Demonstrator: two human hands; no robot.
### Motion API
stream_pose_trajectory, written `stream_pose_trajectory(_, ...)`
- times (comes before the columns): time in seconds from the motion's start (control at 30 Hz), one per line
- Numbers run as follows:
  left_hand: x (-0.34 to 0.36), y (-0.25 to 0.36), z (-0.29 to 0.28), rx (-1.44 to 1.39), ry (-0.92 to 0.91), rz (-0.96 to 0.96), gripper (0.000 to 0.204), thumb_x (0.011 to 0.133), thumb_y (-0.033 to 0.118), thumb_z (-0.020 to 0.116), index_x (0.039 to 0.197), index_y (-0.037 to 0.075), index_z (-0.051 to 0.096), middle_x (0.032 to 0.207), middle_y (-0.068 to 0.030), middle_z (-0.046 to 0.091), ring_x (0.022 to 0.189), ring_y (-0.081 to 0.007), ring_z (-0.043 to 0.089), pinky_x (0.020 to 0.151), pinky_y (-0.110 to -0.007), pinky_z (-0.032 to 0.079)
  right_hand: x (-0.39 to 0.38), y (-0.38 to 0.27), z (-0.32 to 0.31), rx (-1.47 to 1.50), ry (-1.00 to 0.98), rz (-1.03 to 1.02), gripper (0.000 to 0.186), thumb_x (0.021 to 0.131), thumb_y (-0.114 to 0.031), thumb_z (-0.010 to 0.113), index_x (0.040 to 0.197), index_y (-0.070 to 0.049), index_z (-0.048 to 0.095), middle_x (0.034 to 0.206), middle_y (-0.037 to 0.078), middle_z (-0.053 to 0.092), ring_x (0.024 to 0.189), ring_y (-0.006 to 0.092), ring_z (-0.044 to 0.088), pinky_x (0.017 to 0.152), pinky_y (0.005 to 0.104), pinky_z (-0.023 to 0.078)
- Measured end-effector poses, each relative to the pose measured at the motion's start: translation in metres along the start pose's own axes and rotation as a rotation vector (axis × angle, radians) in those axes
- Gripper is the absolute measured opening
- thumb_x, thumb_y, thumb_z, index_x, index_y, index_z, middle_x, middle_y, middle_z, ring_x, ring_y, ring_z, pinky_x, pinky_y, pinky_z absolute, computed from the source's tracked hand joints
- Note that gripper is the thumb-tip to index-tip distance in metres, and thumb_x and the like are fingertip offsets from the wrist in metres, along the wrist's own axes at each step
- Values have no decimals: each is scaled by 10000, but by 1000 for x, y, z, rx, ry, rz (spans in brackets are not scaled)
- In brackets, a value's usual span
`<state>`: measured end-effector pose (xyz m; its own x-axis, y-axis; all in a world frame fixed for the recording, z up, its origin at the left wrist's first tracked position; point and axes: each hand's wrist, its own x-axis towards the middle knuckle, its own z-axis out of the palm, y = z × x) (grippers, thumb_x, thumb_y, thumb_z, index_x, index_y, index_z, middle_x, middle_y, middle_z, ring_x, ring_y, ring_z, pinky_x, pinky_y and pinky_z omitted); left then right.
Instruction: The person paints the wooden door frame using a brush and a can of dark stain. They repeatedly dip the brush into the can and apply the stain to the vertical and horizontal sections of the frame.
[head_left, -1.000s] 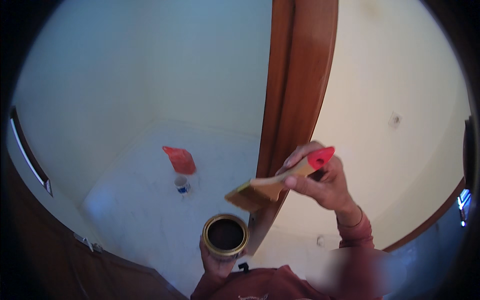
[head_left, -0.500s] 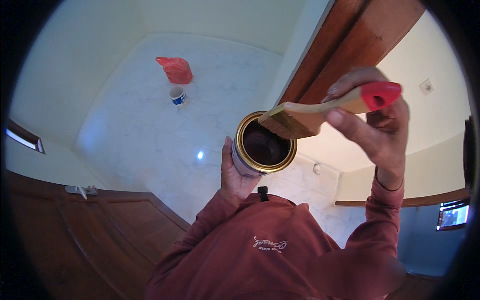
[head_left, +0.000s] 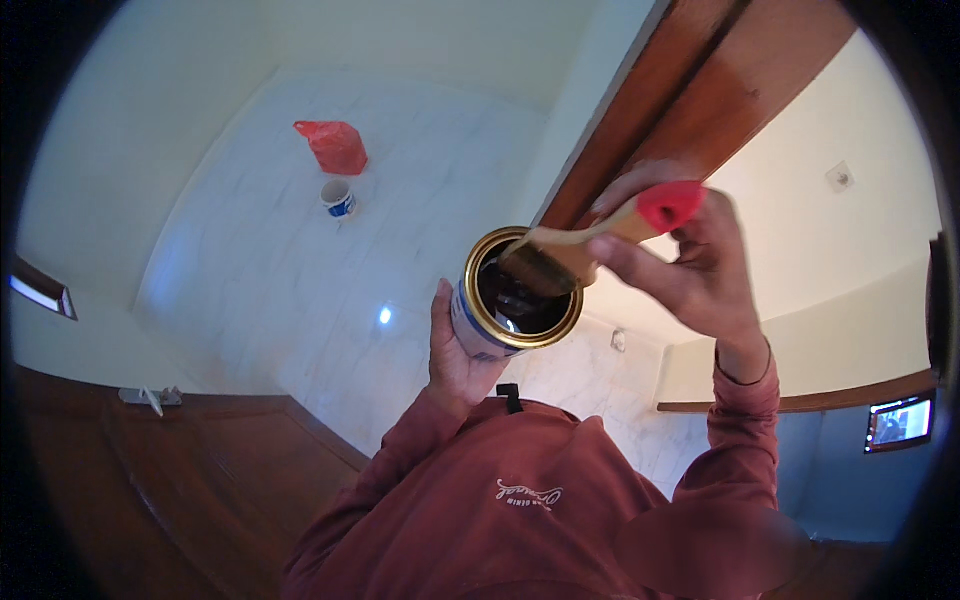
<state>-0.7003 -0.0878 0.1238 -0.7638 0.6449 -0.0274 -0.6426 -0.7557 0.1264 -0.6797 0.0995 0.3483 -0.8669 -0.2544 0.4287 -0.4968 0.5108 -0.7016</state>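
My left hand (head_left: 458, 350) is wrapped round the side of a round paint can (head_left: 487, 335) with a gold rim, holding it up in front of my chest. Dark, glossy liquid fills part of the can. Pinched by its wooden handle, a wide flat paintbrush (head_left: 618, 226) with a red handle end is in my right hand (head_left: 695, 270). Its bristles reach down through the can's mouth; their tips are hard to make out against the dark liquid.
A brown wooden door frame (head_left: 700, 90) rises just beyond my right hand. On the pale tiled floor stand a red plastic bag (head_left: 338, 150) and a small white-and-blue tub (head_left: 338, 200). A brown panelled door (head_left: 220, 450) with a metal handle (head_left: 152, 398) is at lower left.
My right hand has moved left and slightly down, lowering the brush from above the rim into the can. The can stays in my left hand, nearly where it was.
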Motion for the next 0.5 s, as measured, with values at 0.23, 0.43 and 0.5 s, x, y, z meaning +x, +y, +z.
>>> stream_pose_trajectory(0.23,2,-2,15,40,-16,-30,770,1014,717,445,1552,167,462,1526,-119,552,1410,-309,527,1113,-626,442,-13,10,-10,132,225,85,244,924,-126,812,1052,-11,639,920,71,706,804,139,719,684,282,587)
stream_pose_trajectory(0.43,13,-11,62,72,-100,-32,787,992,758,428,1493,157,507,1409,-127,620,1195,-302,649,929,-555,536,-56,46,-15,875,520,179,240,963,-61,735,1116,-1,560,970,160,713,873,296,770,752,412,684)
stream_pose_trajectory(0.5,13,-9,71,64,-121,-37,787,991,761,426,1492,160,509,1402,-125,626,1190,-304,652,926,-553,539,-57,51,-23,943,578,78,207,989,-65,687,1137,-20,549,1043,188,706,930,317,761,774,440,690)
